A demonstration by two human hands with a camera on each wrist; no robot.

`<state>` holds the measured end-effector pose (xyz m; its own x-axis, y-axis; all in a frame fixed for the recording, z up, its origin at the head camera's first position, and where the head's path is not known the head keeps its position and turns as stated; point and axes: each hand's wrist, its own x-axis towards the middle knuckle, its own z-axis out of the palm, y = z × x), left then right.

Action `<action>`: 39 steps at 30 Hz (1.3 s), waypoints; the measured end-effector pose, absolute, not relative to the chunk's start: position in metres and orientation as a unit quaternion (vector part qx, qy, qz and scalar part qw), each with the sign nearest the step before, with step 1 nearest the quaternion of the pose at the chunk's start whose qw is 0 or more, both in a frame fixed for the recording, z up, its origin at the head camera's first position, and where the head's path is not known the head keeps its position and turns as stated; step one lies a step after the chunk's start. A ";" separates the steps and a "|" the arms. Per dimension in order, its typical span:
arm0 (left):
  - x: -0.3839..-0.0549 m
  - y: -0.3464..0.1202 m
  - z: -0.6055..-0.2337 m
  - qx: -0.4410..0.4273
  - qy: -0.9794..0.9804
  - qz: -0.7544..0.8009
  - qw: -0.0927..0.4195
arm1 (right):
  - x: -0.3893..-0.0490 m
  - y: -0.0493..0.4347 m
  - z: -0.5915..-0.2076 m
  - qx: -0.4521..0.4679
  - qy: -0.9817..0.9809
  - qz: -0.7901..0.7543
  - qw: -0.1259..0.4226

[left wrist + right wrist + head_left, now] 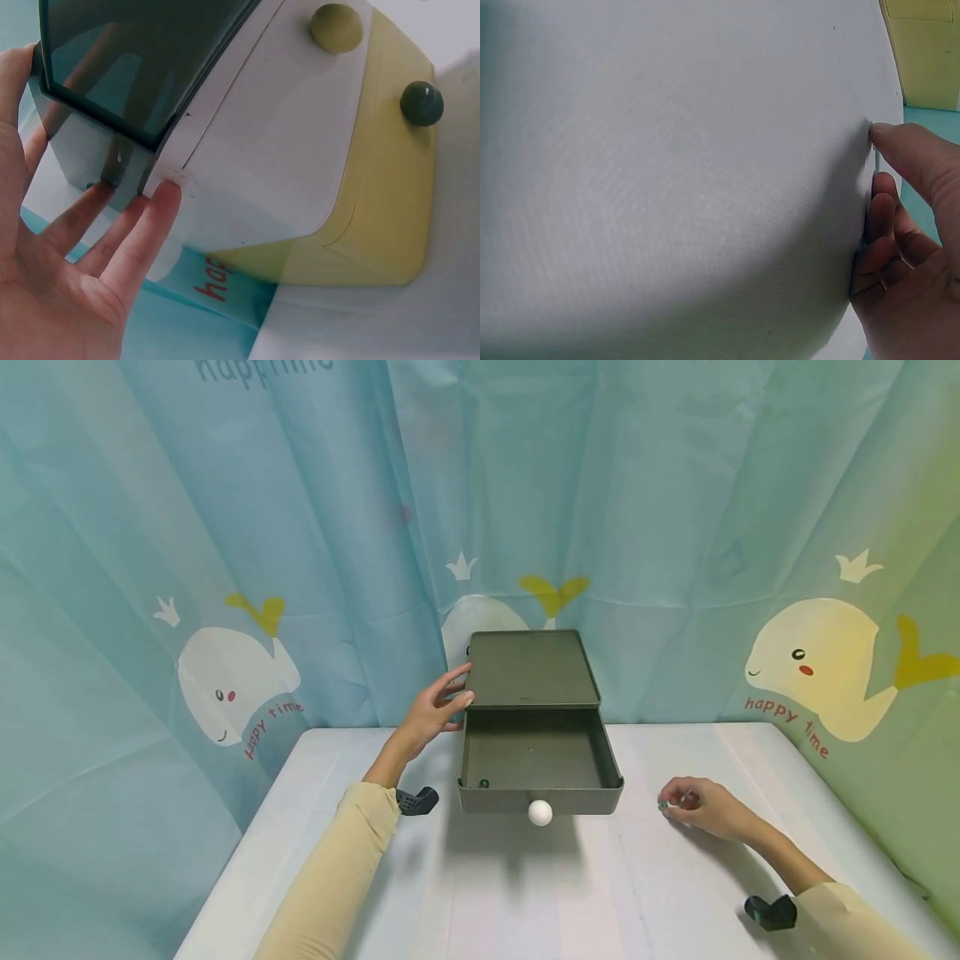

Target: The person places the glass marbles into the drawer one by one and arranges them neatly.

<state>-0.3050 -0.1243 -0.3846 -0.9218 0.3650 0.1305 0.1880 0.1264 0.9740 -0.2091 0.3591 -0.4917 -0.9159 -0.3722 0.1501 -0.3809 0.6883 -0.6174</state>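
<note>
A small drawer cabinet (532,668) with a dark green top stands at the back of the table, its top drawer (536,801) pulled out. In that drawer's front left corner lies a small green marble (483,783). My left hand (433,714) rests against the cabinet's upper left side, fingers spread and fairly straight; in the left wrist view its fingertips touch the side wall. Right of the cabinet, low over the table, my right hand (708,808) pinches another small green marble (663,805) between thumb and fingertips. The right wrist view hides that marble behind the fingers.
A white round knob (540,812) sticks out from the open drawer's front. Below, the left wrist view shows a white drawer (277,142) and a yellow one (390,187). A whale-print curtain (645,510) hangs behind the white table (517,910).
</note>
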 end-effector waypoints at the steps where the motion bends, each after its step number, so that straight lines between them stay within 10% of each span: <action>1: -0.305 -0.124 -0.385 0.185 0.747 0.634 0.070 | -0.209 0.359 -0.492 0.208 -0.918 0.337 0.010; 23: -0.303 -0.124 -0.381 0.185 0.747 0.634 0.072 | -0.218 0.362 -0.463 0.285 -0.897 0.329 -0.075; 39: -0.304 -0.125 -0.384 0.186 0.750 0.630 0.073 | -0.223 0.363 -0.405 0.319 -0.895 0.311 -0.028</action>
